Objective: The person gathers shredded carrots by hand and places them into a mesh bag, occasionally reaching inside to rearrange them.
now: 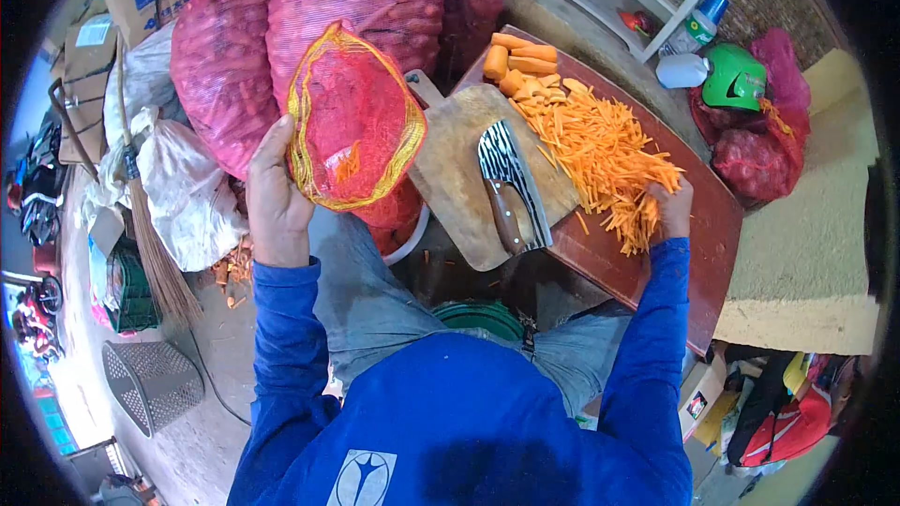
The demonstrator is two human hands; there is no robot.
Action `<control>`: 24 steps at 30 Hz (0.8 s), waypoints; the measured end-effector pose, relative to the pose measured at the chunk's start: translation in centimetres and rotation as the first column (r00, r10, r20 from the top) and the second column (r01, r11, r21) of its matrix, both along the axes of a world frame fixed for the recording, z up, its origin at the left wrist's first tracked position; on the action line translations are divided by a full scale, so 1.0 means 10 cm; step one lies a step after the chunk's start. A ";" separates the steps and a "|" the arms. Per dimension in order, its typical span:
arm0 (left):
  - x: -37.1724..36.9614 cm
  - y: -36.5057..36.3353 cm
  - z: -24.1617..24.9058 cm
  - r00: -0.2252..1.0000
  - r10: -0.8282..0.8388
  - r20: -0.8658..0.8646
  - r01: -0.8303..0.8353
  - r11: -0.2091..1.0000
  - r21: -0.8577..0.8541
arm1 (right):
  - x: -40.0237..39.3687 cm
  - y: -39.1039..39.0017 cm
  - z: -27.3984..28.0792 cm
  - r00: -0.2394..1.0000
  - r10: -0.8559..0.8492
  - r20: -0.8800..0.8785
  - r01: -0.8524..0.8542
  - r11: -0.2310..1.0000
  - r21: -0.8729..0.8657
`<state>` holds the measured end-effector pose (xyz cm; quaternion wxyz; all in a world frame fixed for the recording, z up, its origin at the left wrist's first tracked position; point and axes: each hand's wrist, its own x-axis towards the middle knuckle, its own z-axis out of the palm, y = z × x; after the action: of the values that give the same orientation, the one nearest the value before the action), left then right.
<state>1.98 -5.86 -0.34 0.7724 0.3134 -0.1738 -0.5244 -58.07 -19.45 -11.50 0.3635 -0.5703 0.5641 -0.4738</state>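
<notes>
My left hand (278, 192) grips the yellow-trimmed rim of a red mesh bag (361, 108), holding its mouth wide; a few orange shreds show inside. On the right, my right hand (672, 206) is closed at the edge of a heap of carrot strips (609, 150), with strips under and around its fingers. Between my hands a wooden cutting board (450, 169) carries a cleaver (516, 192) with a patterned blade and brown handle. Chunks of peeled carrot (520, 61) lie behind the heap on the reddish-brown table (698, 253).
Large pink mesh sacks of carrots (361, 0) stand behind the bag. A broom (155, 244) and a grey plastic basket (155, 379) are at the left. At the right are a green helmet (734, 77) and a red net bag (764, 164).
</notes>
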 end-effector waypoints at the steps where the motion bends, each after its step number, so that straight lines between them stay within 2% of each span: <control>1: -0.01 0.00 0.02 1.000 -0.003 0.003 0.003 1.000 -0.002 | -0.02 0.00 0.05 1.000 0.001 0.028 -0.001 1.000 0.012; 2: -0.01 0.00 0.03 1.000 -0.009 0.005 0.009 1.000 -0.004 | -0.04 -0.02 0.06 1.000 0.003 0.023 -0.004 1.000 0.010; 5: -0.01 -0.02 0.02 1.000 -0.017 -0.004 0.017 0.999 -0.030 | -0.07 -0.04 0.13 0.985 -0.047 0.167 0.051 0.999 -0.020; 10: 0.10 -0.09 -0.13 0.999 -0.014 -0.033 0.013 1.000 -0.008 | 0.17 0.03 0.41 0.992 0.009 0.129 0.002 0.997 -0.080; 13: 0.07 -0.10 -0.14 0.998 -0.054 -0.033 0.054 0.998 -0.021 | 0.24 0.00 0.47 0.986 -0.033 0.161 0.050 0.994 -0.102; 16: 0.09 -0.10 -0.19 0.996 -0.082 -0.040 0.079 0.994 -0.079 | 0.34 0.01 0.59 0.985 0.014 0.174 0.001 0.997 -0.083; 19: 0.09 -0.09 -0.19 0.995 -0.086 -0.052 0.082 0.994 -0.076 | 0.56 -0.03 0.71 0.964 0.004 0.265 0.018 0.997 -0.081; 24: 0.07 -0.15 -0.22 0.998 -0.008 -0.060 0.007 1.000 -0.022 | 1.20 -0.12 1.06 0.966 0.101 0.239 -0.071 0.989 -0.128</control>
<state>2.64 -7.33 -2.52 0.7786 0.2885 -0.1571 -0.5346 -46.03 -20.62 -0.91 0.4160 -0.5521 0.4607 -0.5567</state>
